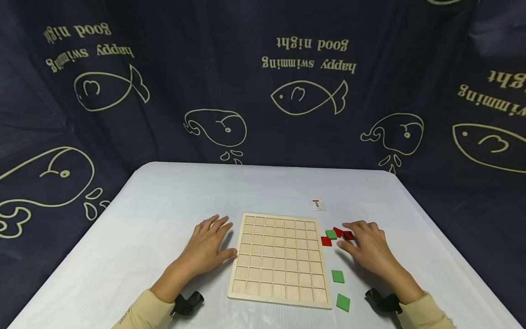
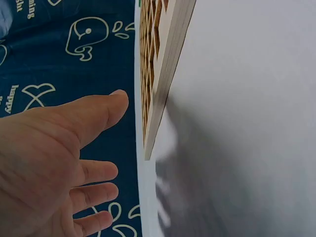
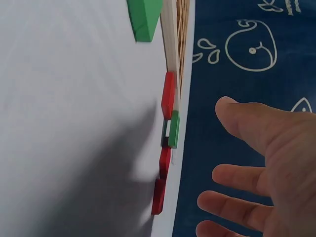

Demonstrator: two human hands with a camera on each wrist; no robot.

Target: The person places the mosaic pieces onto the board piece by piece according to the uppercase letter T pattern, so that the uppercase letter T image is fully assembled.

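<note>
A pale wooden grid board [image 1: 279,265] with square recesses lies on the table between both hands. My left hand [image 1: 207,246] hovers beside its left edge, fingers spread and holding nothing; the left wrist view shows the thumb [image 2: 111,106] apart from the rim. Off the board's right side, my right hand [image 1: 370,249] is over the table with relaxed fingers and nothing in them. Nearest to it are red square tiles [image 1: 348,235] and a green tile [image 1: 331,234], clustered by the board's upper right edge. Two more green tiles [image 1: 338,276] lie lower along that side.
A small card [image 1: 317,204] printed with a grid and a red and green T-like pattern lies behind the board. The white tabletop [image 1: 197,187] ends at a dark blue curtain [image 1: 164,123] with whale and fish drawings. Black wrist mounts [image 1: 189,303] sit at both wrists.
</note>
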